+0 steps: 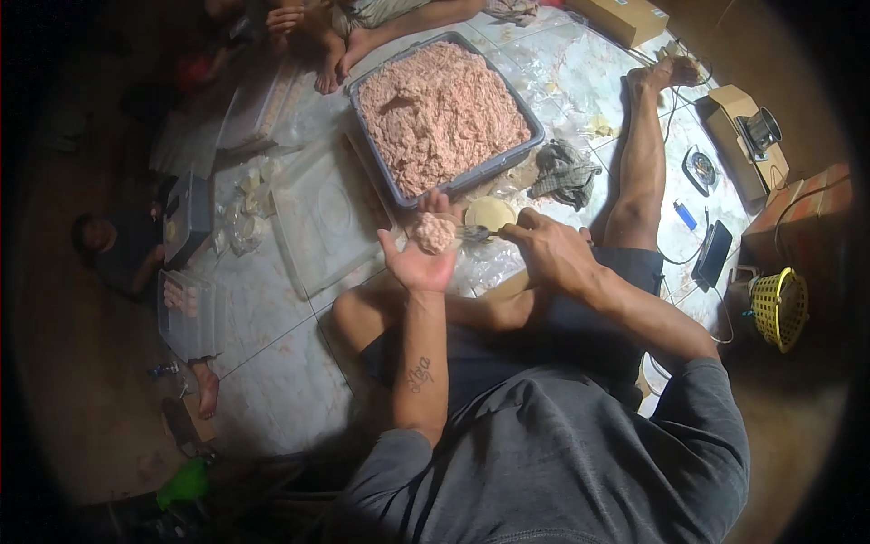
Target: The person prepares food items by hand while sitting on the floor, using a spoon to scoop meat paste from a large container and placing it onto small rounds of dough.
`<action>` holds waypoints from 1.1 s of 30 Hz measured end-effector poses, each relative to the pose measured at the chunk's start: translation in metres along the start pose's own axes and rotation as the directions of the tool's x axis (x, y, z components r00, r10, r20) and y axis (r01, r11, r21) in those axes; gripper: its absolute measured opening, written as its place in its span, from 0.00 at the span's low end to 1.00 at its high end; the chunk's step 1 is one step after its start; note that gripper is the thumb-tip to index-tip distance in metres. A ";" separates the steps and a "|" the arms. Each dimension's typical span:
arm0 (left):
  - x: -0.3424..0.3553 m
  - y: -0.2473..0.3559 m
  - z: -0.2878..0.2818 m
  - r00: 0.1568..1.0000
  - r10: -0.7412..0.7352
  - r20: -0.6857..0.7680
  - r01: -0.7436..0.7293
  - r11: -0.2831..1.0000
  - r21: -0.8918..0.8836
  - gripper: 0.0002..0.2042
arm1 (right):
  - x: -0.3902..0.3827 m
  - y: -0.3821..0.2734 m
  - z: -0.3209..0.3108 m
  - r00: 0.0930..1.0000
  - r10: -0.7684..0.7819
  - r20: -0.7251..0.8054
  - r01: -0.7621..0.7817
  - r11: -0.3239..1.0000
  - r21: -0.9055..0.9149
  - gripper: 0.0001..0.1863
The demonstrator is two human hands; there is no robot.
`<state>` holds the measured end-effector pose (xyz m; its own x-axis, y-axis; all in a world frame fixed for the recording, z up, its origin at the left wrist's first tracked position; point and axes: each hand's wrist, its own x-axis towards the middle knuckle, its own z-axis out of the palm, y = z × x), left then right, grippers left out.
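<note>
My left hand (pixel 421 263) is palm up with its fingers stretched out. On it rests a thin round dough wrapper, mostly hidden under a lump of pink minced meat (pixel 437 234). My right hand (pixel 549 247) is closed around the handle of a small metal utensil (pixel 475 233); whether it is a spoon or a fork, I cannot tell. Its head reaches the edge of the meat. Just beyond the utensil lie pale round wrappers (pixel 490 212) on clear plastic. A large grey tub (pixel 395 172), heaped with pink minced meat (pixel 444 113), stands in front of my hands.
Left of the tub lies a clear plastic lid (pixel 322 218). A crumpled cloth (pixel 566 170) is at its right. Farther right are an ashtray (pixel 700 169), a blue lighter (pixel 684 215), a black phone (pixel 713 254) and a yellow basket (pixel 781 310). Other people sit at the left and far side.
</note>
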<state>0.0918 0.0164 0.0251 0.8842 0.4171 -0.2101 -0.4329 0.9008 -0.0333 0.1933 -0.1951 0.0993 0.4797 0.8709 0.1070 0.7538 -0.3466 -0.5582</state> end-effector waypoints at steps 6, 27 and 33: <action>-0.009 -0.013 0.006 0.989 -0.132 0.072 0.130 0.991 0.038 0.47 | 0.003 -0.013 0.008 0.997 -0.028 -0.066 0.031 0.999 0.044 0.24; -0.016 -0.009 -0.013 0.998 -0.015 0.054 0.003 0.977 0.212 0.49 | -0.002 -0.027 0.029 0.999 0.040 0.026 -0.044 0.983 0.176 0.18; -0.024 0.011 -0.028 0.987 -0.138 -0.083 0.152 0.970 0.189 0.46 | 0.002 -0.015 0.014 0.996 -0.075 0.048 0.065 0.983 0.173 0.16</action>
<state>0.0608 0.0129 0.0020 0.9179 0.2771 -0.2839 -0.2527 0.9601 0.1202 0.1771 -0.1833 0.0965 0.4000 0.9100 0.1088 0.6943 -0.2233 -0.6842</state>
